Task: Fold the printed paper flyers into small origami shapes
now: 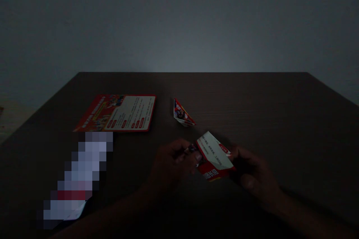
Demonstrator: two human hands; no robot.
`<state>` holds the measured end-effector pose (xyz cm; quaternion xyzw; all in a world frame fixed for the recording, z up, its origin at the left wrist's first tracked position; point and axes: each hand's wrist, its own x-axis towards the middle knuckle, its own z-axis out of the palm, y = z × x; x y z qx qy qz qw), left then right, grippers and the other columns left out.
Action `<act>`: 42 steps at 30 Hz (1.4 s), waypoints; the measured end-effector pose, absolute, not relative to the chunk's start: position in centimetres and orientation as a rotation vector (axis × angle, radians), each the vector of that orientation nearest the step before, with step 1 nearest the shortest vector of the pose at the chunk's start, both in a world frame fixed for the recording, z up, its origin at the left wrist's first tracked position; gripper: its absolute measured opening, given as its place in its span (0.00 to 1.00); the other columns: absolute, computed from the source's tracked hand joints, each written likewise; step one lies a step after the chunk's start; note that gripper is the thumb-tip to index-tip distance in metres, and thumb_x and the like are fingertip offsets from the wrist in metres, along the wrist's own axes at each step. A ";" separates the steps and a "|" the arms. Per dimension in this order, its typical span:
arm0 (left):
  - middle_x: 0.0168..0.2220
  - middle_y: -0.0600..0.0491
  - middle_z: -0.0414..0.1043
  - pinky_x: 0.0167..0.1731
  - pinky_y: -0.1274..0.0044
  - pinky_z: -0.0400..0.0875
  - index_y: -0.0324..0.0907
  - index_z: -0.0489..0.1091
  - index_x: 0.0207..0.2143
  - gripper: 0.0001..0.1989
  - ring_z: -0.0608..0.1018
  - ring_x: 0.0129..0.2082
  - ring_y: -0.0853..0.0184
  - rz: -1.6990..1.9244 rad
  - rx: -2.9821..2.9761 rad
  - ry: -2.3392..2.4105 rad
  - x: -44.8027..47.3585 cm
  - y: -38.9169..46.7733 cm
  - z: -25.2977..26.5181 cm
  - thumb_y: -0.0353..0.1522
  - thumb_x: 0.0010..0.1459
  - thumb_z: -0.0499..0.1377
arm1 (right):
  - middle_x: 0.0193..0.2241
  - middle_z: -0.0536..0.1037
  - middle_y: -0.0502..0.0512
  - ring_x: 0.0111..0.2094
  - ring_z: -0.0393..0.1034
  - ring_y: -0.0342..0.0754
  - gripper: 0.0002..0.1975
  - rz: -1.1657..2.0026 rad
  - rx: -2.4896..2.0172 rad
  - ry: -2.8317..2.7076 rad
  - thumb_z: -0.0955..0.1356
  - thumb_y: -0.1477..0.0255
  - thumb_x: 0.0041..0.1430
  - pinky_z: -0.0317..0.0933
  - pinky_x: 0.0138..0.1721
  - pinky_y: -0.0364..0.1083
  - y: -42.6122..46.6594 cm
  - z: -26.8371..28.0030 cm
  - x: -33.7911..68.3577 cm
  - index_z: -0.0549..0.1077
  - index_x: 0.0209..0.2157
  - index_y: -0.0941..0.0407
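Between my two hands is a folded paper [215, 153], printed in red and white with lettering. My left hand [175, 160] grips its left end, thumb laid over the near side. At the paper's right edge, my right hand [255, 175] pinches it with the fingers partly behind and in shadow. Just beyond them on the table stands a small folded paper piece [183, 114] in red, white and blue, pointed at its ends and apart from both hands.
A stack of printed leaflets [131, 114] lies at the left of the dark wooden table [252, 101]. Nearer me is a bright pixelated object [81, 171], perhaps a lit screen. A pale wall [224, 18] rises behind the table. The light is dim.
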<state>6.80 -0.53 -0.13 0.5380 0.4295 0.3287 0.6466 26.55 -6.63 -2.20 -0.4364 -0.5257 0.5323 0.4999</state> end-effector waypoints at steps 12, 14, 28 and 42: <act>0.27 0.55 0.71 0.27 0.80 0.68 0.40 0.69 0.30 0.08 0.73 0.28 0.69 0.717 1.334 0.987 6.7 -0.9 -0.3 0.36 0.54 0.59 | 0.19 0.65 0.48 0.21 0.59 0.41 0.14 0.992 -1.172 -1.724 0.60 0.69 0.64 0.52 0.21 0.41 -6.7 -1.2 26.3 0.66 0.25 0.56; 0.28 0.55 0.72 0.29 0.79 0.69 0.40 0.68 0.31 0.09 0.75 0.30 0.68 0.712 1.262 0.938 6.6 -1.0 -0.3 0.37 0.54 0.59 | 0.19 0.65 0.48 0.21 0.60 0.40 0.14 0.996 -1.171 -1.754 0.59 0.71 0.65 0.53 0.22 0.40 -6.7 -1.2 26.3 0.66 0.25 0.56; 0.31 0.51 0.78 0.32 0.75 0.73 0.39 0.73 0.32 0.12 0.79 0.30 0.65 0.547 0.992 0.821 7.0 -0.6 -0.2 0.35 0.46 0.67 | 0.19 0.64 0.48 0.21 0.58 0.41 0.11 0.993 -1.010 -1.893 0.59 0.74 0.62 0.51 0.22 0.43 -6.3 -0.8 26.3 0.63 0.24 0.55; 0.25 0.51 0.78 0.25 0.79 0.71 0.38 0.77 0.28 0.11 0.78 0.24 0.67 0.493 1.069 0.931 6.9 -0.7 -0.1 0.37 0.45 0.67 | 0.17 0.60 0.46 0.19 0.55 0.39 0.13 1.087 -1.055 -1.907 0.60 0.73 0.63 0.49 0.21 0.42 -6.3 -1.0 26.3 0.62 0.22 0.55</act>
